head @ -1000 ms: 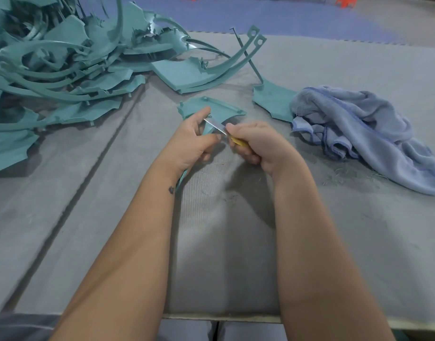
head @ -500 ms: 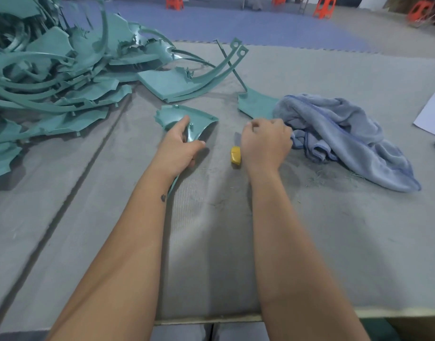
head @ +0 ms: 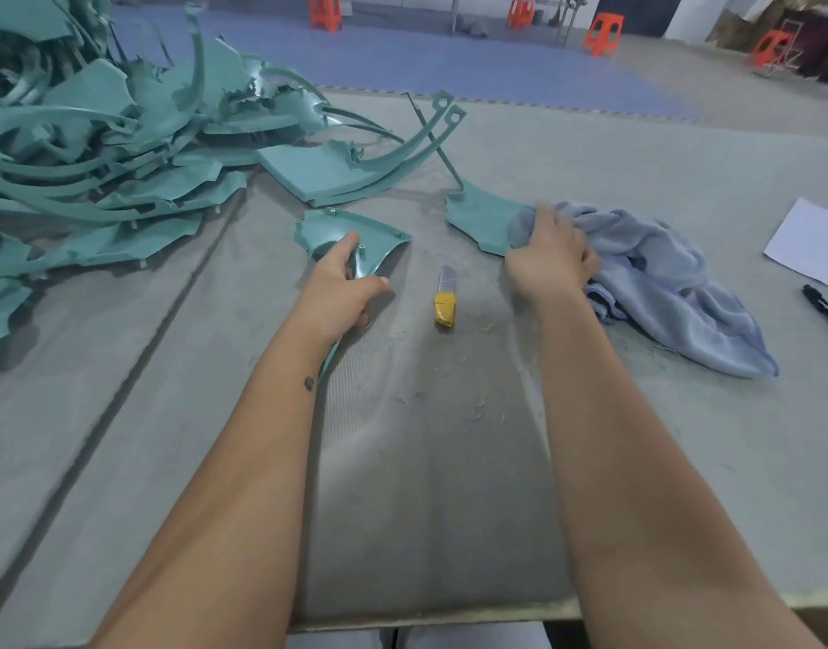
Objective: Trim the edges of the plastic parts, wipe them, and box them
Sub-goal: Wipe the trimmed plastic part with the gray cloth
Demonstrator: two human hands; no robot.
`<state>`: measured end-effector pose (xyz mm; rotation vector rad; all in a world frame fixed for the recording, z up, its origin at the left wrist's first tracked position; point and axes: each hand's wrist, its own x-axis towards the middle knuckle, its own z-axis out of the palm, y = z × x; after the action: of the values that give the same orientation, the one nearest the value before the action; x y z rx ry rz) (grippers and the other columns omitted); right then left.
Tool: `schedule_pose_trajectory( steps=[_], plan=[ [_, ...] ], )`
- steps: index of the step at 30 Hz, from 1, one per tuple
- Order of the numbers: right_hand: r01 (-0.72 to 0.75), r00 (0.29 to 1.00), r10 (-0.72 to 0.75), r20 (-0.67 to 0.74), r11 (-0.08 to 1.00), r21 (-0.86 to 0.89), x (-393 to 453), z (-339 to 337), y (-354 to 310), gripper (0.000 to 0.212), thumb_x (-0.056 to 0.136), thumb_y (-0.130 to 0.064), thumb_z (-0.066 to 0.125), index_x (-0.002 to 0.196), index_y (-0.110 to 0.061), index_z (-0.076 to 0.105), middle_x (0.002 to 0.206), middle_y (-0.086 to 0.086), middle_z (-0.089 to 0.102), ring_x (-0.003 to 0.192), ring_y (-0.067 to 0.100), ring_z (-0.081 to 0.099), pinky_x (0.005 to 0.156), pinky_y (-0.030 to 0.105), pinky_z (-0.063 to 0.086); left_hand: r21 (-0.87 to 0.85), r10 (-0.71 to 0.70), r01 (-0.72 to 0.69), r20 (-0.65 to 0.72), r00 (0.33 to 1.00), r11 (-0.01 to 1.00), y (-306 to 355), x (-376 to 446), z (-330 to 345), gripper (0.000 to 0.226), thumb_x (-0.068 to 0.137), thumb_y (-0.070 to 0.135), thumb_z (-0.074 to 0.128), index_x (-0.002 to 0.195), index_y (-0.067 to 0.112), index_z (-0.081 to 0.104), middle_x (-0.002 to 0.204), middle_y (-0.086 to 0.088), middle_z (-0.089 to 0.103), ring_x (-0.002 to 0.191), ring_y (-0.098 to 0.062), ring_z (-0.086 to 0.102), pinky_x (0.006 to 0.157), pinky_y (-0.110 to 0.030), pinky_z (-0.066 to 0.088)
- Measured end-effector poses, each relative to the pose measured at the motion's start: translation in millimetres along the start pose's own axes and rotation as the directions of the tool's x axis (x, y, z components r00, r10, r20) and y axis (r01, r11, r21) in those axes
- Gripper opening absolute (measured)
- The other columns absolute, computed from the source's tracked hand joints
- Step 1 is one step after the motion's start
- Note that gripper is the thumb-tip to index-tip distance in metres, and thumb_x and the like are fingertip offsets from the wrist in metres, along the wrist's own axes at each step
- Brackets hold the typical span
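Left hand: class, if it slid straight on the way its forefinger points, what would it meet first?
The left hand already grips the teal part. Past its far edge, probably the flat teal panel at the pile's edge, though depth is unclear.

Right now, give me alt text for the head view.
The right hand grips the blue cloth while the left hand holds a teal part on the grey table. The knife lies between them; a teal pile sits far left.
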<state>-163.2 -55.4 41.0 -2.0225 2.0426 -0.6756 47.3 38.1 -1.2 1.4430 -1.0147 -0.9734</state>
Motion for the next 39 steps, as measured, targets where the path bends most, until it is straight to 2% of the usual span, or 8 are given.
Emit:
schedule_pose_trajectory(
  steps=[9,15,20,22,25,30,35,39],
  plan=[
    [-0.072,0.980,0.083,-0.178,0.995,0.068,2.6,-23.8,18.6,0.027,0.090,-0.031,0.046,0.093,-0.012,0.064,0.091,0.012,0.063,0.094,0.033,0.057,0.079,0.037,0.037,-0.023,-0.018,0.018,0.007,1.000,1.000,1.8,1.2,-0.1,0.080,0.087,0.010,0.063,0.153,0.027,0.022,0.078,0.001,0.043,0.055,-0.012,0.038,0.048,-0.024,0.036],
    [0.189,0.889,-0.076,-0.452,0.960,0.209,-0.2,-52.6,1.9,0.038,0.092,-0.035,0.045,0.058,-0.020,0.036,0.064,-0.003,0.046,0.071,0.013,0.044,0.070,0.028,0.033,-0.036,-0.030,0.031,0.005,1.000,0.999,3.2,0.3,0.9,0.080,0.087,0.008,0.063,0.153,0.025,0.022,0.082,0.001,0.045,0.055,-0.012,0.038,0.046,-0.023,0.036],
    [0.050,0.973,0.180,-0.144,0.444,0.895,1.0,-39.9,-11.6,0.032,0.098,-0.028,0.046,0.068,-0.019,0.038,0.067,-0.003,0.036,0.063,0.010,0.037,0.060,0.029,0.034,-0.035,-0.037,0.037,0.003,0.999,0.999,3.6,-0.4,0.3,0.082,0.084,0.011,0.065,0.153,0.026,0.023,0.099,-0.001,0.046,0.057,-0.012,0.039,0.048,-0.024,0.037],
    [-0.197,0.960,0.224,0.165,0.128,0.972,-2.1,-18.5,-10.8,0.024,0.098,-0.028,0.046,0.082,-0.011,0.048,0.078,0.009,0.044,0.075,0.020,0.044,0.064,0.034,0.038,-0.031,-0.032,0.032,-0.009,0.999,0.999,3.8,-0.1,0.5,0.083,0.083,0.012,0.065,0.153,0.026,0.023,0.094,-0.001,0.046,0.059,-0.012,0.039,0.048,-0.023,0.036],
    [-0.233,0.951,0.188,0.245,-0.082,0.969,-9.1,5.8,-8.0,0.025,0.103,-0.022,0.043,0.084,-0.006,0.049,0.073,0.008,0.046,0.069,0.021,0.046,0.060,0.030,0.037,0.010,-0.026,0.026,-0.025,0.999,1.000,5.8,-3.3,2.4,0.079,0.086,0.013,0.064,0.153,0.028,0.024,0.092,0.001,0.045,0.061,-0.012,0.041,0.049,-0.023,0.037],
    [-0.245,0.958,0.137,0.253,-0.068,0.967,-8.3,8.8,-10.4,0.028,0.100,-0.023,0.047,0.097,0.004,0.051,0.079,0.013,0.042,0.060,0.019,0.040,0.047,0.027,0.034,0.596,0.203,-0.037,-0.214,0.956,0.802,17.0,-19.7,9.1,0.052,0.084,0.027,0.056,0.135,0.024,0.046,0.113,0.007,0.046,0.092,-0.018,0.053,0.074,-0.030,0.040],
    [-0.208,0.959,0.211,0.189,0.069,0.976,-14.5,5.5,-9.8,0.037,0.098,-0.022,0.048,0.093,0.014,0.055,0.083,0.018,0.050,0.072,0.027,0.049,0.054,0.031,0.043,0.859,0.404,-0.009,-0.231,0.885,0.512,28.4,-28.8,6.1,0.022,0.093,0.031,0.048,0.090,0.011,0.057,0.096,-0.003,0.043,0.075,-0.025,0.046,0.062,-0.033,0.033],
    [-0.124,0.964,0.247,0.102,0.076,0.989,-15.7,8.1,-8.4,0.031,0.099,-0.021,0.048,0.069,-0.012,0.051,0.062,0.000,0.056,0.059,0.017,0.059,0.056,0.027,0.050,0.431,0.371,-0.197,-0.370,0.852,0.881,38.7,-29.7,-6.7,0.022,0.095,0.023,0.052,0.089,0.011,0.069,0.078,-0.004,0.066,0.060,-0.010,0.060,0.053,-0.029,0.047]
  ],
)
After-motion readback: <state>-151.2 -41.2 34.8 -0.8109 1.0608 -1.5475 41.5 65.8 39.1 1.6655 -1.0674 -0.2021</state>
